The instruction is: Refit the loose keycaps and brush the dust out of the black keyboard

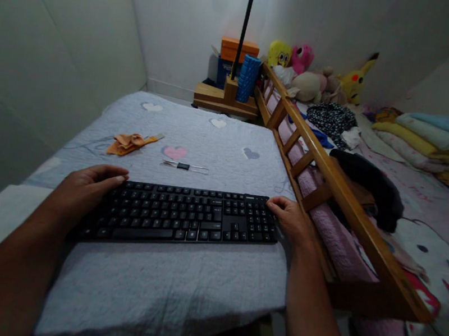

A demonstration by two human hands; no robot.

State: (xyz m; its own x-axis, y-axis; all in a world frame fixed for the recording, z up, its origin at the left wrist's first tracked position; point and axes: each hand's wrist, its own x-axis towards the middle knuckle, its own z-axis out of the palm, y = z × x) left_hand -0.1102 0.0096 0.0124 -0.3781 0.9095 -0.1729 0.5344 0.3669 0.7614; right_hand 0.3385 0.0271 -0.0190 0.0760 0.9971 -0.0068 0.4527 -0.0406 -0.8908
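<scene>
A black computer keyboard [191, 217] lies before me on a pale blue quilted cover, its left end tilted nearer to me. At its left end, my left hand [91, 187] grips the edge, thumb and fingers drawn together. My right hand [290, 217] pinches the far right corner. Beyond the keyboard lies a thin wire tool with a black middle grip [183, 166], perhaps a keycap puller. Farther left, an orange cloth [126, 143] rests against a brush with a yellow handle [152, 139].
A wooden bed rail [321, 149] runs along the right side. Past it, a bed holds plush toys [306, 84], clothes and folded bedding [429, 138]. A black pole on a wooden base [230, 92] stands at the back, beside a blue foam roller [248, 78] and an orange box [238, 50].
</scene>
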